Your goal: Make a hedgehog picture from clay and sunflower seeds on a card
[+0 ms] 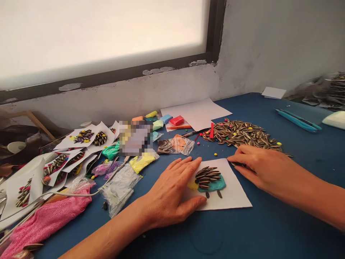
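A white paper card (pixel 234 194) lies on the blue table. On it is a flattened patch of teal clay (pixel 217 184) with a yellow part at its left, covered on top by overlapping striped sunflower seeds (pixel 207 175). Two dark seeds sit below the clay like legs. My left hand (pixel 175 190) lies flat over the card's left side, fingers stretched and thumb on the lower edge. At the card's upper right corner, my right hand (pixel 250 163) has thumb and fingers pinched together, with a dark seed showing between them. Just behind it spreads a seed pile (pixel 237 133) mixed with small coloured balls.
Finished-looking seed cards (pixel 81 138) overlap at the left, near a pink mesh cloth (pixel 54 216). Bagged clay, including a yellow piece (pixel 142 162) and a red block (pixel 177 121), lies mid-table. White paper (pixel 196 111) is at the back; blue tweezers (pixel 299 121) lie right.
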{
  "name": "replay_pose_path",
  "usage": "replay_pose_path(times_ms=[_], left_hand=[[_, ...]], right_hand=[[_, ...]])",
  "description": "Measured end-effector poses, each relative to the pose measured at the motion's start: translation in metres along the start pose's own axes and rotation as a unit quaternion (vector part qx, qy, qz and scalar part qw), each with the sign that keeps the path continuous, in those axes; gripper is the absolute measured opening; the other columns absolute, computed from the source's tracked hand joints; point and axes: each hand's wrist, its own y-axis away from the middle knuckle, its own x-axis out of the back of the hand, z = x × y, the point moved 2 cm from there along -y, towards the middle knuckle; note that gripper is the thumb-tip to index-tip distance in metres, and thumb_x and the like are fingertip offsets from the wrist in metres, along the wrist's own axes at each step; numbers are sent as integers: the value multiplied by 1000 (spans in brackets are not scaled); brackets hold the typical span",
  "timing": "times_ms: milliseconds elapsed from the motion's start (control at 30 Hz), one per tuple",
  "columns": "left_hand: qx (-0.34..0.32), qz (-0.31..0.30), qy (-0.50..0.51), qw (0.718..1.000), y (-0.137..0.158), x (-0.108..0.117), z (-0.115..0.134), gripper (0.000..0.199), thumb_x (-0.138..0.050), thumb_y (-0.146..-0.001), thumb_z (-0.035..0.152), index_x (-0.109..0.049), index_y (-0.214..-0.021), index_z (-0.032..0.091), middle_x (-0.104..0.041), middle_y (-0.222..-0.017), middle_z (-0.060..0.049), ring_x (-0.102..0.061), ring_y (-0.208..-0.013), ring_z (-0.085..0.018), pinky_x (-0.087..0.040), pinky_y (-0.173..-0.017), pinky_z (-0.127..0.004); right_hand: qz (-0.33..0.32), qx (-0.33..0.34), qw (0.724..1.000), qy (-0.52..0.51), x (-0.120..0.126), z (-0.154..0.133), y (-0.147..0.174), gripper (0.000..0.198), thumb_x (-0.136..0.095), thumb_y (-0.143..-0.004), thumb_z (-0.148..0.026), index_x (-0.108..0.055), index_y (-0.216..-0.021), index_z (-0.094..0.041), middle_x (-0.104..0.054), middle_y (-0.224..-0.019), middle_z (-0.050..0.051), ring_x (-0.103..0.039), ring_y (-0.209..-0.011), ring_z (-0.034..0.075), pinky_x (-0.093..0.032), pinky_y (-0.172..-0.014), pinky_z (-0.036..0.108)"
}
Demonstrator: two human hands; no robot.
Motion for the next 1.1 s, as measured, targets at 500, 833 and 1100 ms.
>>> replay_pose_path(times_ms=[500, 833, 1100], left_hand=[[-10, 23, -19, 1000, 1, 3, -9, 73, -59, -94, 42, -33, -155, 13, -38, -161, -15, -22, -155, -31, -18, -127, -56], [-20, 21, -22, 999, 3, 1, -8, 71, -59, -95, 39, -31, -156, 15, -35, -163, -14, -23, -155, -29, -20, -127, -53], [-19, 13, -16, 1000, 2, 2, -6, 71, -59, -95, 39, -33, -155, 12, -35, -163, -15, -25, -154, -29, -21, -127, -52]], right_hand=[[180, 2, 978, -102, 17, -14, -1, 28, -42, -101, -29, -67, -93, -22, -73, -86, 7, -70, -73, 23, -52, -63, 36], [97, 109, 957, -251, 5, -54, 8, 32, -43, -104, -27, -75, -102, -26, -62, -85, 3, -61, -65, 15, -46, -58, 28], [94, 104, 955, -263, 0, -58, 11, 16, -48, -101, -19, -63, -96, -24, -68, -89, 1, -66, -75, 15, -49, -65, 26]])
